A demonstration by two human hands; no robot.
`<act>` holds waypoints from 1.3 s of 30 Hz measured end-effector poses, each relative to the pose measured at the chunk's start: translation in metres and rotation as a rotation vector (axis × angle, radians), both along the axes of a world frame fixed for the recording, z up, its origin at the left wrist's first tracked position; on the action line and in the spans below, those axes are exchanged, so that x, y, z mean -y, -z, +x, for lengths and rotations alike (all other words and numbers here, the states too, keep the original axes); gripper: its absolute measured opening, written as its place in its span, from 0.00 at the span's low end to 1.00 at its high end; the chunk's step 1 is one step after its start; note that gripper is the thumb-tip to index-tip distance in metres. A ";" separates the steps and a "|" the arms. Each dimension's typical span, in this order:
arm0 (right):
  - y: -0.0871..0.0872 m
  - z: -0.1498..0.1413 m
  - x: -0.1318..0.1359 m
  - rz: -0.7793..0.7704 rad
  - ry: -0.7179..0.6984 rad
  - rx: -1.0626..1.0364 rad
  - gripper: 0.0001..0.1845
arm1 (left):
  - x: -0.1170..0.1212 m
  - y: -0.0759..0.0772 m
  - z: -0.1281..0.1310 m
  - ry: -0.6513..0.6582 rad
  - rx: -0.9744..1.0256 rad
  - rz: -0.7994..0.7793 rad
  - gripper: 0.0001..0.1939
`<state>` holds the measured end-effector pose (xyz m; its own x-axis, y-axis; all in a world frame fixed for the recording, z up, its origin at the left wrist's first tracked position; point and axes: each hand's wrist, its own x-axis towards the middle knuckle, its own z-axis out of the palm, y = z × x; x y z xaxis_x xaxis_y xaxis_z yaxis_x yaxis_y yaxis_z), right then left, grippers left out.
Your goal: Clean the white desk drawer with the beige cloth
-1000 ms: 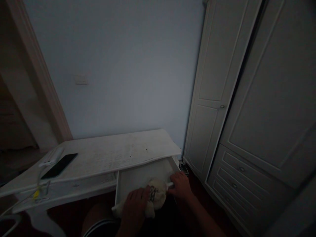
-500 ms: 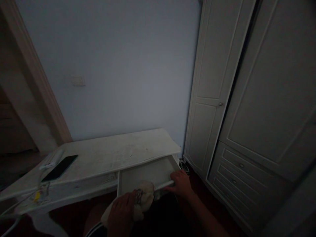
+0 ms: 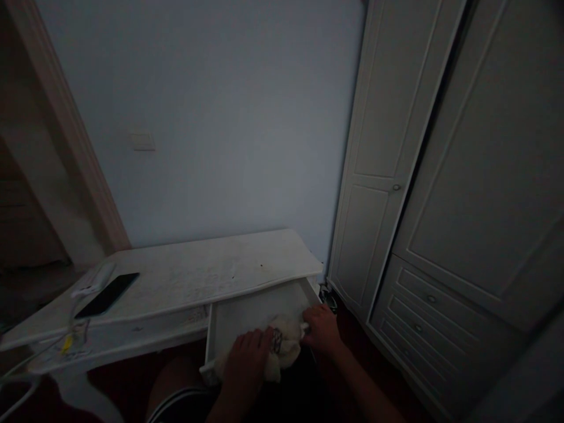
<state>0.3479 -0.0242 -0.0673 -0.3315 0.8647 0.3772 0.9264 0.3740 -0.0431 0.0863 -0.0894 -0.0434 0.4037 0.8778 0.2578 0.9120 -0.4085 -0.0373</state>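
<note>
A cream plush toy (image 3: 288, 338) with a patterned band around it lies at the front of the pulled-out drawer (image 3: 247, 308). Fingers of my left hand (image 3: 247, 361) are wrapped over the toy's body, and its left end shows beyond them. At the drawer's right front corner, my right hand (image 3: 324, 329) is closed on the edge, with the toy close beside its fingertips. The drawer belongs to a worn white desk (image 3: 185, 267). Much of the drawer front is hidden behind the toy and my hands.
On the desk's left lie a dark phone (image 3: 108, 295) and a white power strip (image 3: 94, 279) with a cable. A white wardrobe (image 3: 365, 235) stands at the right. Dark items (image 3: 326, 296) sit on the floor between desk and wardrobe. My legs are under the desk.
My left hand has carried the plush toy to the right along the drawer front, up to my right hand. The drawer's left front corner has come into view.
</note>
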 end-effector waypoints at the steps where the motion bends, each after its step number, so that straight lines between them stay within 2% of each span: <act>1: 0.002 0.000 -0.001 0.013 -0.007 -0.004 0.23 | 0.001 0.008 -0.009 0.011 0.000 0.032 0.29; 5: 0.008 0.001 -0.002 0.085 -0.015 -0.026 0.34 | 0.010 0.032 -0.052 -0.018 0.013 0.107 0.36; 9: 0.007 0.000 0.000 0.124 -0.023 -0.036 0.35 | 0.020 0.040 -0.091 -0.030 0.063 0.154 0.39; 13: 0.003 0.000 0.001 0.129 -0.022 -0.027 0.34 | 0.029 0.043 -0.103 -0.039 0.084 0.151 0.40; 16: 0.003 0.001 0.001 0.133 -0.018 -0.028 0.34 | 0.032 0.040 -0.093 -0.094 0.073 0.148 0.39; 18: 0.004 0.001 0.001 0.130 -0.024 -0.023 0.34 | 0.031 0.032 -0.081 -0.140 0.057 0.111 0.37; 23: 0.004 0.002 -0.001 0.120 -0.021 0.001 0.34 | 0.015 -0.005 -0.042 -0.151 -0.002 -0.105 0.31; 27: 0.004 0.001 -0.001 0.082 -0.008 0.002 0.23 | -0.004 -0.036 0.002 -0.057 -0.014 -0.259 0.29; 30: 0.002 0.000 -0.001 0.050 0.006 -0.004 0.13 | -0.011 -0.044 0.026 -0.005 -0.003 -0.279 0.30; 32: 0.001 0.000 -0.001 0.039 0.011 0.002 0.12 | -0.011 -0.041 0.030 0.018 0.010 -0.248 0.30; 34: 0.001 0.001 -0.001 0.039 0.013 0.009 0.16 | -0.006 -0.030 0.021 0.016 0.025 -0.211 0.32; 36: 0.002 0.001 -0.001 0.047 0.011 0.005 0.21 | 0.003 -0.016 0.001 -0.019 0.029 -0.177 0.36; 39: 0.003 0.001 0.000 0.070 0.008 -0.017 0.30 | 0.016 0.009 -0.046 -0.113 0.027 -0.093 0.37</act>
<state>0.3486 -0.0242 -0.0702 -0.3182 0.8384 0.4425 0.9287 0.3695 -0.0324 0.0406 -0.1053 -0.0528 0.2945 0.9380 0.1831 0.9527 -0.3032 0.0214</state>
